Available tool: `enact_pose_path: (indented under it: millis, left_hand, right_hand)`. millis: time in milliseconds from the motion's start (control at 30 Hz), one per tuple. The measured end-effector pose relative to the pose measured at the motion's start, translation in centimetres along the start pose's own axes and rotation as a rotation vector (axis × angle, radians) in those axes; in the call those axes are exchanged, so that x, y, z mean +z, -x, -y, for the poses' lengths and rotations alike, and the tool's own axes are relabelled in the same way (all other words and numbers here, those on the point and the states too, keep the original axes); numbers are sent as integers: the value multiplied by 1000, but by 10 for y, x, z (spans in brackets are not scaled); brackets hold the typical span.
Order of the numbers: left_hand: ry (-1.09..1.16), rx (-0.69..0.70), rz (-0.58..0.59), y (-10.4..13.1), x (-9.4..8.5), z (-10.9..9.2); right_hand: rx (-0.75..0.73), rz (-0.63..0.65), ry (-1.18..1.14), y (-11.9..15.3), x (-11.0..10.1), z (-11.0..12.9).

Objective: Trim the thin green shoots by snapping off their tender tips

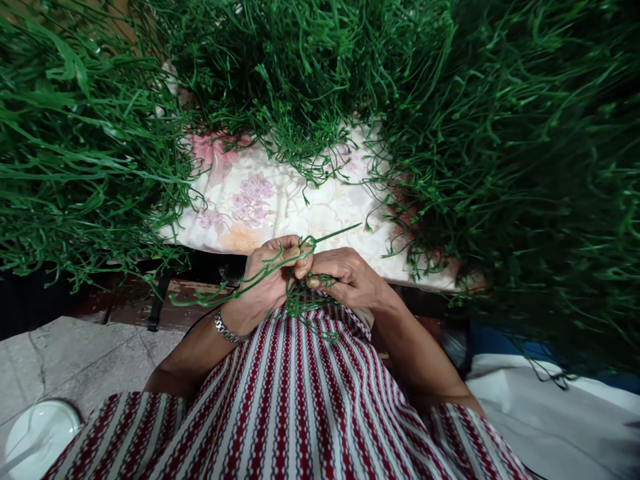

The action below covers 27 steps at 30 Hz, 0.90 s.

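My left hand point(263, 283) and my right hand point(345, 277) meet over my lap, both pinching thin green stems point(300, 257). One long stem point(335, 235) sticks out to the right from between my fingertips. More loose stems lie tangled on my red and white striped garment point(300, 400) just below the hands. A metal bracelet point(227, 330) circles my left wrist.
Big heaps of green stems point(500, 153) surround a floral cloth point(260, 200) ahead, with another heap point(75, 153) at the left. A white plate point(37, 433) sits on the grey floor at lower left. White fabric point(550, 420) lies at lower right.
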<state>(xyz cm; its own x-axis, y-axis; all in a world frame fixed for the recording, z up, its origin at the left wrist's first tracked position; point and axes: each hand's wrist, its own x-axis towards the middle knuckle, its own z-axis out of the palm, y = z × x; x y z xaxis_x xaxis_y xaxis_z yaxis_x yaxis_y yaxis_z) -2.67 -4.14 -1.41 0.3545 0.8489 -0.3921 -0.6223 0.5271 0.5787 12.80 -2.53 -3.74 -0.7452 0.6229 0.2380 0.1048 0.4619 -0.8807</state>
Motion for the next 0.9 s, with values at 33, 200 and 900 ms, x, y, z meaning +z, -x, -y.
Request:
enact_pose_path:
  millis: [33,200,900]
  left_hand:
    - [1,0,12,0,0,1]
    - [-7,5,19,0,1,2]
    - [-335,440,15,-3,-3,-23]
  right_hand:
    - [-17,-6,-4,-1,0,0]
    - [-100,-15,-47,-3,-3,4]
    - [98,-446,243,11,-25,30]
